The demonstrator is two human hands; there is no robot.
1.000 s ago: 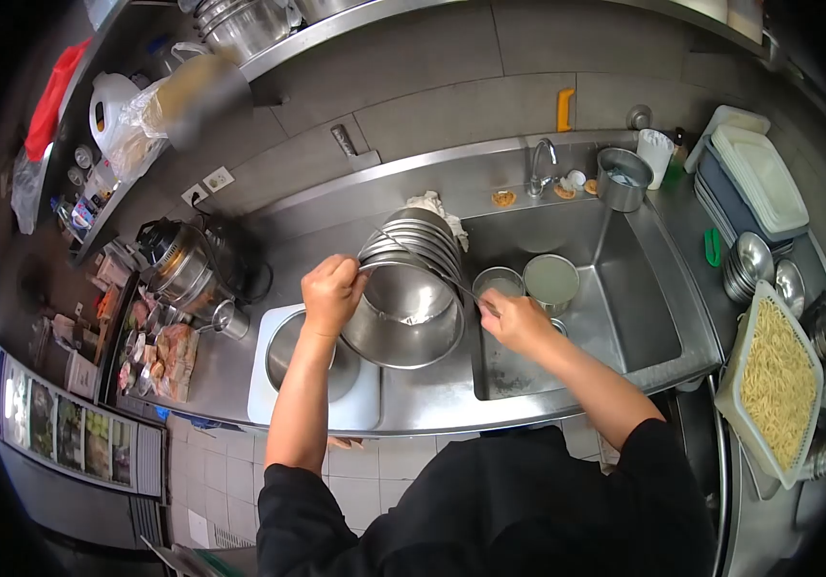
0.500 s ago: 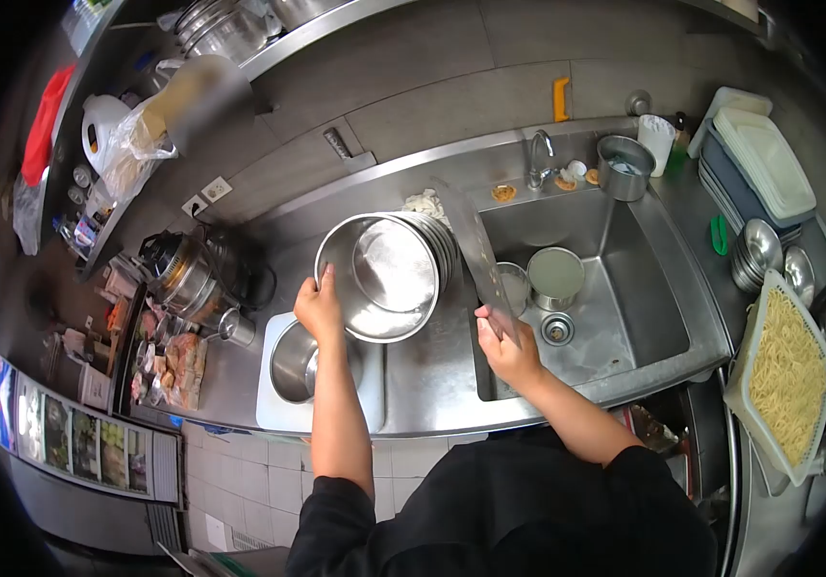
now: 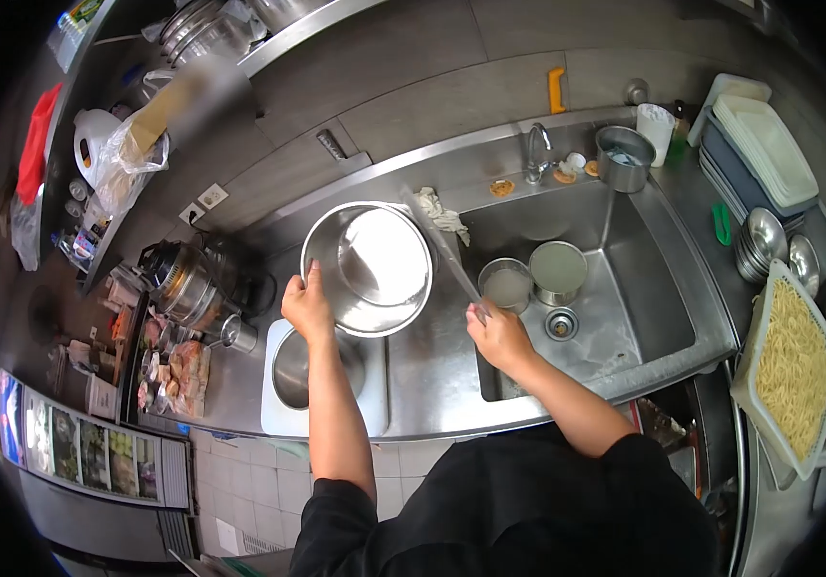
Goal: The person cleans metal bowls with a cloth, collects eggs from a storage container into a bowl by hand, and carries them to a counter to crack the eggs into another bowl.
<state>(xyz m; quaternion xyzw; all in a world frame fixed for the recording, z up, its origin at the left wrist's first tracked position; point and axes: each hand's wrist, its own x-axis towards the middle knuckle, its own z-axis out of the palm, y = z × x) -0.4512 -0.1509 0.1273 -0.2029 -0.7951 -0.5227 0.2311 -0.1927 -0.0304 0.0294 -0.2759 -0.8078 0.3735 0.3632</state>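
Observation:
My left hand [image 3: 308,306] grips the lower left rim of a large steel pot [image 3: 367,269], whose shiny inside faces me over the counter. In my right hand [image 3: 500,337] is a flat metal lid [image 3: 444,252], seen nearly edge-on and tilted, to the right of the pot. Just beyond the lid, in the sink, stand a round container of cloudy liquid [image 3: 506,286] and a second container of cloudy liquid [image 3: 558,273]. A crumpled cloth [image 3: 441,213] lies behind the lid.
A white board [image 3: 372,409] bearing a steel bowl [image 3: 292,370] is at the counter's front. The sink [image 3: 625,298] has a faucet [image 3: 536,154] and a small pot [image 3: 625,159] behind it. A basket of noodles [image 3: 790,370] stands right, a steel appliance [image 3: 185,281] left.
The pot came away from the stacked pots, moved left and turned its opening toward me. My right hand swung the lid up on edge, apart from the pot. The view shifted slightly.

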